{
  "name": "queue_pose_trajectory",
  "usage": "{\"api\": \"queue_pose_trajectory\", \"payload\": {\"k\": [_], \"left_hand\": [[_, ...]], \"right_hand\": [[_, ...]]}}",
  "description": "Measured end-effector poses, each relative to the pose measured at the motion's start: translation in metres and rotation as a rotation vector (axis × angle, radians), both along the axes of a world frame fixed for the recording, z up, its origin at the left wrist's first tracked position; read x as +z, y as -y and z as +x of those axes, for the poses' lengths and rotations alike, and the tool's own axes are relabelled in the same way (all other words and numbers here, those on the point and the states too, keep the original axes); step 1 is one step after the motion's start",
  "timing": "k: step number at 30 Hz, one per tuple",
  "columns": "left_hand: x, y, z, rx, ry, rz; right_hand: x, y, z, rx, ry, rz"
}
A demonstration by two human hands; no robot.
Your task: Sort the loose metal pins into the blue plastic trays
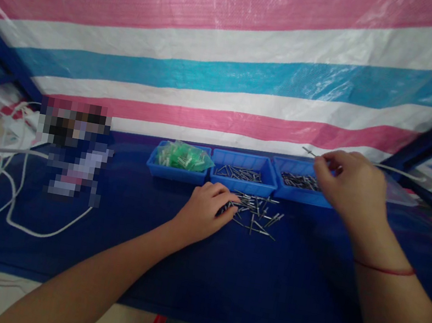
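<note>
My right hand (348, 185) is raised above the right-hand blue bin, pinching a blind rivet (308, 151) between thumb and fingertips, its thin end pointing left. On the table in front of the bins lies a loose pile of silver blind rivets (259, 213). My left hand (210, 208) rests at the left edge of this pile, its fingers and thumb curled round some of the rivets. The middle blue bin (242, 185) has a shallow layer of rivets in it. More rivets, packed denser and darker, lie in the right-hand blue bin (302, 195), which my right hand partly hides.
A left-hand blue bin (177, 175) contains a clear bag with green contents (185, 156). White cables (19, 188) run over the left side of the dark blue table (252, 290). Behind the bins hangs a striped plastic sheet (221, 84). Some objects at left are pixelated.
</note>
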State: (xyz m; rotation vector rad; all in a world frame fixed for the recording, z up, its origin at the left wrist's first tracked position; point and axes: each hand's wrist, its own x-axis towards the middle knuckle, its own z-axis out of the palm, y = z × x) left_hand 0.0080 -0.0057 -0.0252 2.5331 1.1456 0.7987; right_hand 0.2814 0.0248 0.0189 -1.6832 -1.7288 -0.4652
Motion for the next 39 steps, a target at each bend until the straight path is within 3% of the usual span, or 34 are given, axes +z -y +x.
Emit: {"api": "queue_pose_trajectory", "payload": {"k": [4, 9, 17, 26, 31, 39], "left_hand": [[0.002, 0.003, 0.0, 0.027, -0.155, 0.019], [0.001, 0.006, -0.002, -0.029, -0.243, 0.027], [0.0, 0.004, -0.002, -0.011, -0.287, 0.059], [-0.001, 0.002, -0.002, 0.009, -0.291, 0.077], [0.003, 0.001, -0.001, 0.052, -0.152, 0.021], [0.007, -0.003, -0.003, 0.069, 0.328, -0.046]], "right_hand": [[-0.013, -0.007, 0.017, -0.082, 0.087, -0.115], [-0.024, -0.014, 0.003, -0.033, 0.087, -0.156], [-0.01, 0.003, -0.038, 0.224, 0.041, -0.054], [-0.009, 0.02, -0.071, 0.523, 0.049, -0.193], [-0.01, 0.023, -0.079, 0.62, -0.016, -0.247], [-0.021, 0.023, -0.089, 0.861, -0.144, -0.434]]}}
